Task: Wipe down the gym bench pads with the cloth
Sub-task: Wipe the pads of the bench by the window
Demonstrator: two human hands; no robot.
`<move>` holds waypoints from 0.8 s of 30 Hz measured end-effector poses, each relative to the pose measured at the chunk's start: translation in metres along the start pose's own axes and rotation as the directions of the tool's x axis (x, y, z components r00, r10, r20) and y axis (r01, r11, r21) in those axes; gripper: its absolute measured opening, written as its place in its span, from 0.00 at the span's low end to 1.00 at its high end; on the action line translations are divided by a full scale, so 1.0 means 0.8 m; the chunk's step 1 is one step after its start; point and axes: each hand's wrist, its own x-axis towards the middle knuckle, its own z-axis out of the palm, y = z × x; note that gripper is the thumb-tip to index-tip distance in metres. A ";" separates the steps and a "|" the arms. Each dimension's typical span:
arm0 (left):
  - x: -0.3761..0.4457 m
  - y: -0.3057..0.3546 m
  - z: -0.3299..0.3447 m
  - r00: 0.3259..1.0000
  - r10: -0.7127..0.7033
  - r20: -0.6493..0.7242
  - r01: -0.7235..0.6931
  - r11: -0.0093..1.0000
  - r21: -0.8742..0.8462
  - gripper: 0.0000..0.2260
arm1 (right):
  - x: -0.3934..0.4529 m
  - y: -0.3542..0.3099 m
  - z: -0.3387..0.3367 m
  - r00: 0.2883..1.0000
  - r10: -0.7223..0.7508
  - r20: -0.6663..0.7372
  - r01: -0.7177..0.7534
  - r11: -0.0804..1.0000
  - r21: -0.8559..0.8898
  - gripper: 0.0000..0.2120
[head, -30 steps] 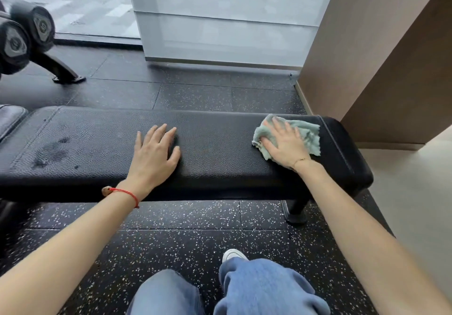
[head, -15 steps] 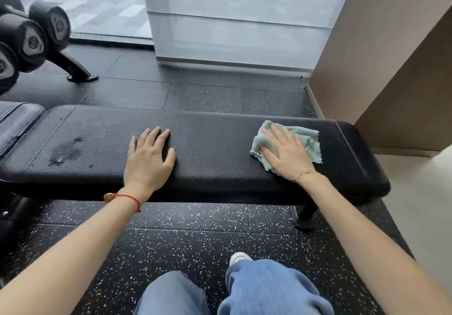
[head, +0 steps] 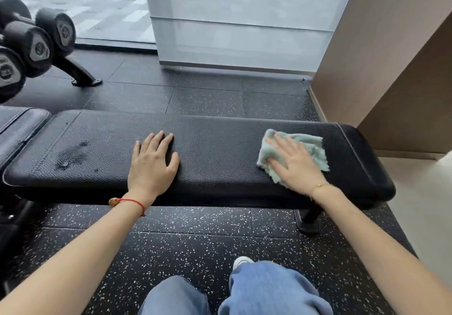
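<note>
Cloth (head: 310, 151) nearer pad's (head: 220, 143) right edge than before; both hands flat, fingers straight.

Bare arms, red string bracelet (head: 132, 202), blue jeans (head: 269, 290), white shoe (head: 241, 261).

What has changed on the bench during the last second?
Little: the right hand, pressing the pale green cloth, stays near the right end of the black padded bench. The left hand stays flat mid-pad; the damp marks remain unwiped. The camera shifted.
</note>
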 end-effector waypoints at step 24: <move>0.000 -0.001 0.000 1.000 -0.003 -0.016 0.003 1.000 -0.007 0.29 | 0.093 -0.133 0.034 0.984 -0.153 0.090 0.156 0.987 -0.039 0.30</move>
